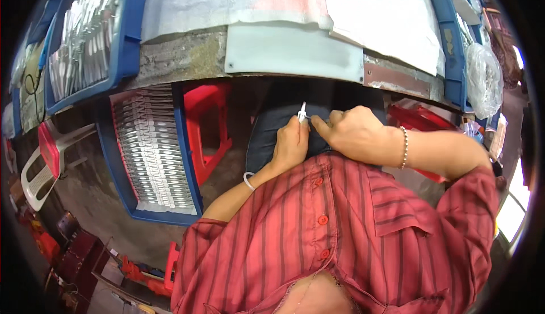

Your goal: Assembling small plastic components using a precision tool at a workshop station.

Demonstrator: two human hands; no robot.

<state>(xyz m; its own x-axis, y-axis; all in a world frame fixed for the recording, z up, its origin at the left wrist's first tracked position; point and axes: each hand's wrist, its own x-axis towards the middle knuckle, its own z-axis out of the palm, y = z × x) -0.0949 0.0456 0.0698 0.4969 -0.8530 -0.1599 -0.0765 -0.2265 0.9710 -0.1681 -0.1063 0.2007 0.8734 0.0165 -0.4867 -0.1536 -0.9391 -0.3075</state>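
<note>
Above my lap, my left hand is closed around a small white slim piece with a narrow tip pointing up and away from me. My right hand is close on its right, fingers curled, with the thumb and forefinger side by the piece. Something thin and dark shows between the right fingertips and the white piece, too small to name. Most of the white piece is hidden inside my left fingers.
A worktable edge runs ahead of my lap, covered with white sheets. Blue crates with slim white-grey pieces stand at the left and lower left. Another blue crate and a clear plastic bag are right. Red stools flank me.
</note>
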